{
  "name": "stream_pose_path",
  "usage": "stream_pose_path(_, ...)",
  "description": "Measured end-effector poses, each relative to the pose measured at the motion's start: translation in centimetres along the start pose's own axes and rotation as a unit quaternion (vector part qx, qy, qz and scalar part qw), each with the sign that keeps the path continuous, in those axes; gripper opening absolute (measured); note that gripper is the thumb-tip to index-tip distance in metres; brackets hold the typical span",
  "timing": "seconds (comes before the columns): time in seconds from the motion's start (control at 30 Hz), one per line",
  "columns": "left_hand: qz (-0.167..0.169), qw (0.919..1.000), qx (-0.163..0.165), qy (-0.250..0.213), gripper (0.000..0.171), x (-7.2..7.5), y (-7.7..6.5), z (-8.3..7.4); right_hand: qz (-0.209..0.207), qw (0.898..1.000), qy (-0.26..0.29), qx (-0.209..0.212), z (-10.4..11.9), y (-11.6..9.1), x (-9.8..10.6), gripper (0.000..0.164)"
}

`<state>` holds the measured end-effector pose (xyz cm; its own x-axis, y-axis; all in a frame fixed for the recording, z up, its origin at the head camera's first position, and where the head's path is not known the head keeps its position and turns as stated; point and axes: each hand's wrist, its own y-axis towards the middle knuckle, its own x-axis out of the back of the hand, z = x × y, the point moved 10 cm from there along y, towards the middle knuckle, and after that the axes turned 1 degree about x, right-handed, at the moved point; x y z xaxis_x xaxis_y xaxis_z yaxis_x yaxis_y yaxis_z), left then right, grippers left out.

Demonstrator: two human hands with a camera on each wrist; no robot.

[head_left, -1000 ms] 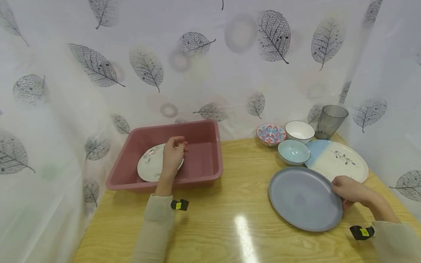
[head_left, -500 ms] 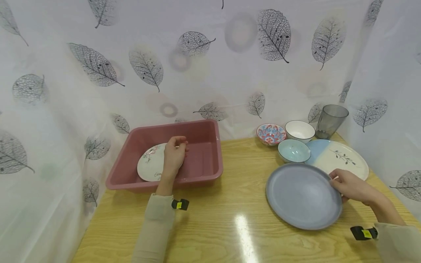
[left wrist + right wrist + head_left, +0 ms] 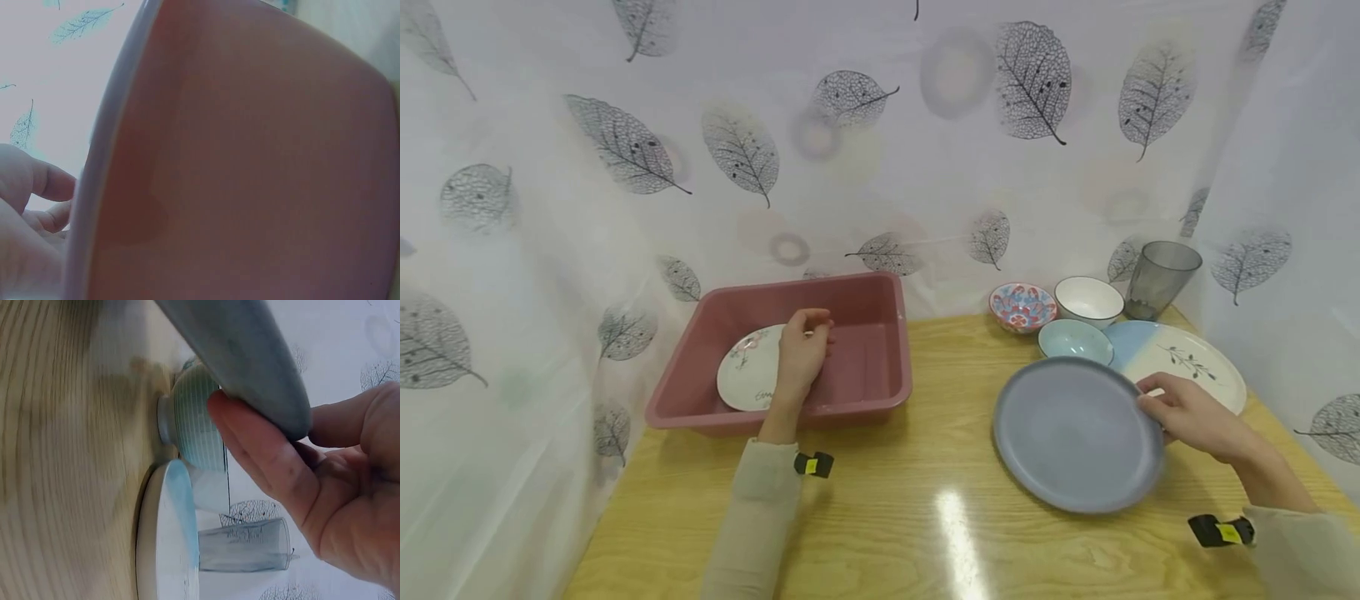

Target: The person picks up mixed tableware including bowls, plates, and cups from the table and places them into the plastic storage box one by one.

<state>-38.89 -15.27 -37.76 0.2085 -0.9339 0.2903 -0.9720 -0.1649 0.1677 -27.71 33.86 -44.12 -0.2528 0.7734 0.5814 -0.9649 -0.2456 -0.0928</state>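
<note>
My right hand (image 3: 1191, 417) pinches the right rim of a round grey plate (image 3: 1078, 437), thumb on top and fingers underneath. In the right wrist view that plate (image 3: 250, 359) is held up above the wooden table. My left hand (image 3: 801, 354) hovers over the pink basin (image 3: 904, 350), fingers loosely curled with nothing between them. Below it, a white plate with a floral print (image 3: 748, 367) lies inside the basin, partly covered by the hand. In the left wrist view the basin's side (image 3: 250, 156) hides part of the left hand (image 3: 31, 219).
Behind the grey plate stand a light blue bowl (image 3: 1075, 342), a red-and-blue patterned bowl (image 3: 1022, 307), a white bowl (image 3: 1088, 298) and a grey translucent cup (image 3: 1161, 275). A blue-and-cream plate (image 3: 1210, 371) lies to the right. A leaf-print curtain (image 3: 947, 167) backs the table (image 3: 880, 508).
My right hand has lifted the grey plate and shifted it left and away from me, and it now overlaps the light blue bowl's front. The left hand has barely moved.
</note>
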Motion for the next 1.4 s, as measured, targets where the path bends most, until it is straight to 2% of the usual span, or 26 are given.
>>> stream_pose_path(0.3, 0.004, 0.9995, 0.001, -0.031, 0.025, -0.6, -0.3, -0.4, -0.011, 0.998, 0.067, 0.012, 2.0, 1.6, -0.6, 0.039)
stream_pose_path(0.5, 0.023, 0.9963, 0.002, -0.083, 0.025, -2.1, -0.6, -1.2, -0.033, 0.989, 0.144, 0.031, 4.1, 3.5, -1.3, 0.045)
stream_pose_path(0.6, 0.043, 0.994, 0.002, -0.101, 0.024, -3.1, -0.9, -1.6, -0.051, 0.984, 0.17, 0.029, 5.0, 4.6, -1.7, 0.046)
stream_pose_path(0.67, 0.07, 0.9915, 0.009, -0.11, 0.026, -4.0, -1.3, -1.8, -0.06, 0.982, 0.18, 0.025, 5.5, 5.2, -2.0, 0.046)
stream_pose_path(0.77, 0.134, 0.9831, 0.029, -0.121, 0.032, -5.6, -2.2, -1.9, -0.074, 0.977, 0.198, 0.017, 6.1, 6.2, -2.5, 0.047)
stream_pose_path(0.9, 0.225, 0.9627, 0.057, -0.139, 0.044, -7.7, -3.7, -1.9, -0.089, 0.97, 0.225, 0.008, 7.1, 7.6, -3.2, 0.05)
stream_pose_path(0.97, 0.253, 0.9545, 0.065, -0.144, 0.048, -8.3, -4.3, -1.8, -0.095, 0.968, 0.233, 0.008, 7.7, 8.2, -3.6, 0.051)
stream_pose_path(1.03, 0.268, 0.9498, 0.066, -0.147, 0.049, -8.6, -4.8, -1.8, -0.102, 0.964, 0.245, 0.012, 8.4, 8.8, -3.9, 0.047)
stream_pose_path(1.2, 0.266, 0.9447, 0.058, -0.183, 0.046, -8.6, -5.4, -2.0, -0.098, 0.947, 0.303, 0.03, 10.3, 9.8, -5.3, 0.037)
stream_pose_path(1.3, 0.247, 0.9428, 0.051, -0.218, 0.045, -8.2, -5.5, -2.2, -0.096, 0.946, 0.308, 0.033, 10.9, 10.2, -6.1, 0.039)
stream_pose_path(1.4, 0.225, 0.9424, 0.048, -0.243, 0.044, -7.5, -5.6, -2.2, -0.1, 0.95, 0.296, 0.023, 11.1, 10.4, -6.7, 0.042)
